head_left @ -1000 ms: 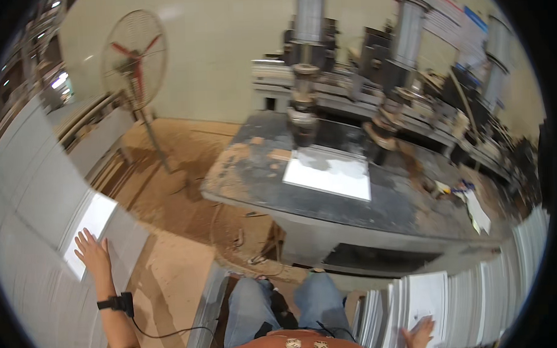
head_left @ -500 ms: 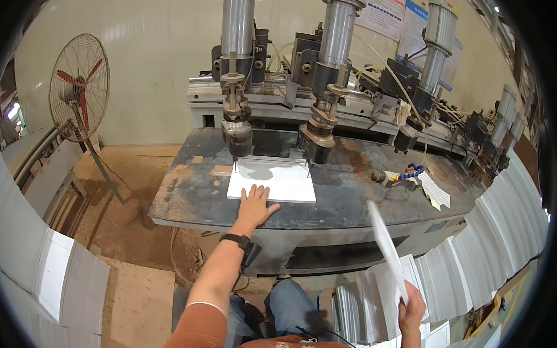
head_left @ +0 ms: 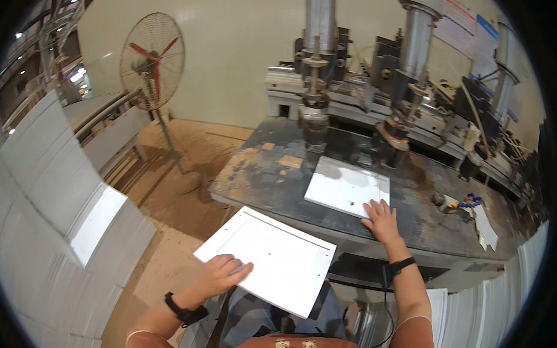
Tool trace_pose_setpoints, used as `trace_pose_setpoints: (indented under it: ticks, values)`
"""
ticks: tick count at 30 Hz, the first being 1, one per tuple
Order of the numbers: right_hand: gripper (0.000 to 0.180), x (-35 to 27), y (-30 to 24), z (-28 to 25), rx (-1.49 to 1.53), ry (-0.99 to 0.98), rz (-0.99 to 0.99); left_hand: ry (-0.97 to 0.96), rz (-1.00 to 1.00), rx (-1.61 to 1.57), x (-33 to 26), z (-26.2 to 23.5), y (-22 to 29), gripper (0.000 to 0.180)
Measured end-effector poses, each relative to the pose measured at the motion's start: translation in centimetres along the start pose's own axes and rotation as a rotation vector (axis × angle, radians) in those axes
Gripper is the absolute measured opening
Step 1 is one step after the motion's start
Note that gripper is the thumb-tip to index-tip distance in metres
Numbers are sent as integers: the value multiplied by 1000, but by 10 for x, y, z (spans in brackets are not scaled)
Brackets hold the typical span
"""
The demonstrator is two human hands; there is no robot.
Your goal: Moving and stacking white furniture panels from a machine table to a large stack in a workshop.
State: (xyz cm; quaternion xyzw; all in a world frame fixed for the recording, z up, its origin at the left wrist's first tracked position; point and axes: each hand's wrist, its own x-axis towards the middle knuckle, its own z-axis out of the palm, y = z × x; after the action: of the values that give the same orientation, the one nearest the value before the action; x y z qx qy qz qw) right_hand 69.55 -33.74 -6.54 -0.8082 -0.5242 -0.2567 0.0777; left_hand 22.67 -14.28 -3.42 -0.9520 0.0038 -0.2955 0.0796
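Observation:
My left hand [head_left: 223,273] is closed on the near-left edge of a white board [head_left: 275,251], tilted above my lap. This board has a dark groove along its far side and several small holes. Farther off, a second white board [head_left: 343,184] lies on the dark machine table [head_left: 255,196], under two drill heads, the left one [head_left: 315,120] and the right one [head_left: 392,133]. My right hand [head_left: 383,222] rests with spread fingers on that board's near-right corner. A small dark mark shows on its face.
Stacks of white boards [head_left: 51,176] rise at my left, and more stacked boards [head_left: 474,317] stand at my right. A caged fan [head_left: 153,62] stands behind on the left. On the table's right lie a blue jointed hose [head_left: 471,201] and a paper strip [head_left: 486,228].
My left hand has left the table and now holds a grooved board over my lap. My right hand, which held a board at the right, now rests on the table's board. The view has turned left.

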Motion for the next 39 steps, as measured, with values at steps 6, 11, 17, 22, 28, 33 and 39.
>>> trace_pose_setpoints:
  ticks: [6,11,17,22,28,33,39]
  values:
    - [46,54,-1,47,185,-156,12,-50,-271,504,-65,-117,-28,39]
    - [47,63,-12,53,188,-136,0,-53,-718,744,-130,-164,-69,40]
    - [38,55,-23,40,202,143,-13,-55,-850,958,-190,-183,-140,38]
    - [37,55,-41,35,191,120,110,-304,-1095,1026,-226,-160,-175,51]
    - [37,55,-40,37,200,126,123,-474,-1121,1052,-264,-160,-186,67]
    - [40,55,-42,36,194,119,125,-391,-1156,873,-279,-176,-200,59]
    - [56,17,-42,-16,530,103,201,-276,-1167,725,-281,-185,-203,49]
